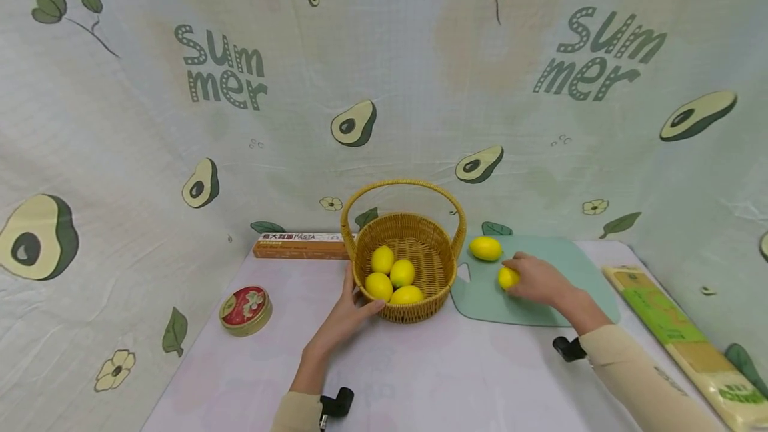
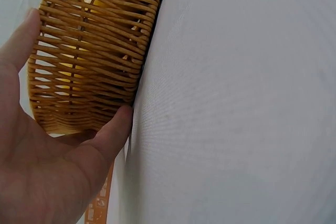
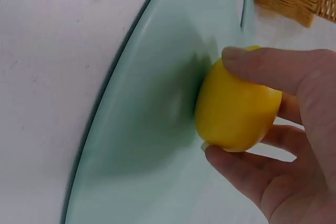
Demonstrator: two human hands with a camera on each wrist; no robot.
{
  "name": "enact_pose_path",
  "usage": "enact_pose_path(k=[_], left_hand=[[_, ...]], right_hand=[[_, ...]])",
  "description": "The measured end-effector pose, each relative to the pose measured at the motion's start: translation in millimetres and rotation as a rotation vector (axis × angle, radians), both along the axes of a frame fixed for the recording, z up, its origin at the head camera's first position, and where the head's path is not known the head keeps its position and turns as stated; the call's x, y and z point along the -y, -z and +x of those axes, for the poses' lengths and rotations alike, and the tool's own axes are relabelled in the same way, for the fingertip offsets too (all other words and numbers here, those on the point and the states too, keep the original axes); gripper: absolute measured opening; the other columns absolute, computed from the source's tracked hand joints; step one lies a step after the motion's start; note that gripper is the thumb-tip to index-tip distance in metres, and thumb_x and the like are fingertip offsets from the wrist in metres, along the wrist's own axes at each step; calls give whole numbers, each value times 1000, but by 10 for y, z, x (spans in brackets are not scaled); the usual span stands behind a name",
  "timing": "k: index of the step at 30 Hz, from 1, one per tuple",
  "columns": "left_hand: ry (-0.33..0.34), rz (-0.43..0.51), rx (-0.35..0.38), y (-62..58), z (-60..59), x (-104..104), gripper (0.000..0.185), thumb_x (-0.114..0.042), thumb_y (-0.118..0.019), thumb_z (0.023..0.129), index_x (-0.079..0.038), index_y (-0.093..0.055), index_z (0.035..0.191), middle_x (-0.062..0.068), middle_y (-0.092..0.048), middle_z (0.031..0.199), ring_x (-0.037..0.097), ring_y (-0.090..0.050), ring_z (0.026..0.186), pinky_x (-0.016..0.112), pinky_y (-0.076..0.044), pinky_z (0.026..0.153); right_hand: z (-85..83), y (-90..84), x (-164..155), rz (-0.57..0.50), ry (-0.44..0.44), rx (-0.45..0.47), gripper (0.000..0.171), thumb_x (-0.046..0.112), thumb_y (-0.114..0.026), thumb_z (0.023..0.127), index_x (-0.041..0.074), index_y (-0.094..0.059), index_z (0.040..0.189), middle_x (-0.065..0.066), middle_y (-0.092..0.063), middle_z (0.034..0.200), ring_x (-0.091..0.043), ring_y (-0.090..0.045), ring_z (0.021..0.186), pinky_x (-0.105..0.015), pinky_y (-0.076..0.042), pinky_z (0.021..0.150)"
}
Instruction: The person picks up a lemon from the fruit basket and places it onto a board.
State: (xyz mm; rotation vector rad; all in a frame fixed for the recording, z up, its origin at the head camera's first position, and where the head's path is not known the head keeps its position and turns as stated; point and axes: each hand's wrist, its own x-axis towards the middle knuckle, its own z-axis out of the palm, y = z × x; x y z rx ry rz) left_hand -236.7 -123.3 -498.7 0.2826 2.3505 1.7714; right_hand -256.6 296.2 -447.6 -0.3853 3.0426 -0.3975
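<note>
A yellow wicker basket with a tall arched handle stands mid-table, holding several lemons in its left part. My left hand holds the basket's near left side, thumb at the front rim and fingers along the outer wall. In the left wrist view, the wicker wall lies between my spread thumb and fingers. My right hand pinches a lemon between thumb and fingertips, close over the pale green cutting board. Another lemon lies at the board's far left edge.
Behind the basket on the left lies a pasta box. A round red and gold tin sits at the left. Along the right edge stretches a long green and yellow packet. Printed cloth hangs at the back and sides.
</note>
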Motion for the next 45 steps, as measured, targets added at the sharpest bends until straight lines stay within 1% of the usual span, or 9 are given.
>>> enact_pose_path(k=[4, 8, 14, 18, 22, 26, 34, 39, 45], left_hand=[[0, -4, 1, 13, -19, 8, 111, -43, -75, 87, -50, 14, 153, 5, -3, 169, 44, -25, 150, 64, -27, 117], [2, -6, -1, 26, -21, 16, 112, -44, -76, 86, -50, 14, 153, 4, -3, 169, 43, -25, 150, 63, -27, 117], [1, -6, 0, 25, -29, 14, 112, -45, -76, 86, -51, 14, 152, 2, -1, 169, 43, -25, 150, 64, -24, 118], [11, -16, -11, 21, -31, 20, 112, -45, -75, 87, -49, 14, 154, 6, -1, 169, 45, -24, 149, 65, -26, 117], [4, -21, -7, 19, -32, 26, 112, -46, -76, 86, -48, 13, 154, 6, -2, 169, 45, -25, 150, 63, -28, 117], [4, -19, -6, 22, -44, 27, 112, -46, -75, 86, -48, 14, 154, 4, -2, 169, 43, -25, 150, 62, -27, 118], [3, -17, -10, 18, -41, 12, 111, -45, -75, 86, -48, 12, 154, 6, -3, 169, 45, -25, 149, 65, -27, 116], [-11, -20, -6, 14, -37, 14, 111, -45, -76, 86, -49, 11, 154, 5, -4, 169, 45, -25, 149, 66, -25, 117], [-7, -25, -12, 22, -43, 20, 110, -44, -75, 87, -50, 12, 154, 5, -2, 169, 45, -25, 149, 66, -25, 116]], right_hand=[[-28, 25, -60, -4, 9, -39, 58, 13, -72, 80, -7, -58, 132, -28, -62, 125, -33, -61, 98, -54, -50, 86], [-50, 28, -108, -26, 14, -50, 57, 7, -71, 78, -9, -58, 132, -29, -62, 123, -36, -61, 100, -57, -50, 88], [-139, 77, -208, -12, 25, -65, 55, 1, -69, 78, -10, -58, 130, -24, -59, 119, -35, -59, 97, -56, -50, 88], [-193, 70, -232, -3, 29, -63, 55, 0, -70, 76, -10, -58, 129, -23, -60, 117, -34, -59, 96, -57, -50, 88], [-242, 51, -241, -10, 20, -66, 58, 0, -71, 76, -10, -57, 131, -28, -61, 122, -41, -60, 103, -61, -47, 93], [-289, 47, -266, -9, 21, -79, 60, 0, -69, 78, -9, -53, 135, -31, -59, 131, -48, -57, 116, -64, -44, 99], [-399, 54, -335, -9, 63, -55, 60, -2, -65, 80, -10, -49, 137, -34, -56, 133, -51, -53, 118, -66, -41, 100], [-466, 83, -385, -37, 85, -44, 59, -3, -63, 81, -11, -48, 137, -36, -52, 135, -54, -49, 121, -69, -38, 102], [-534, 142, -418, -72, 105, -27, 60, -5, -59, 82, -11, -45, 140, -37, -49, 138, -56, -45, 124, -69, -35, 105]])
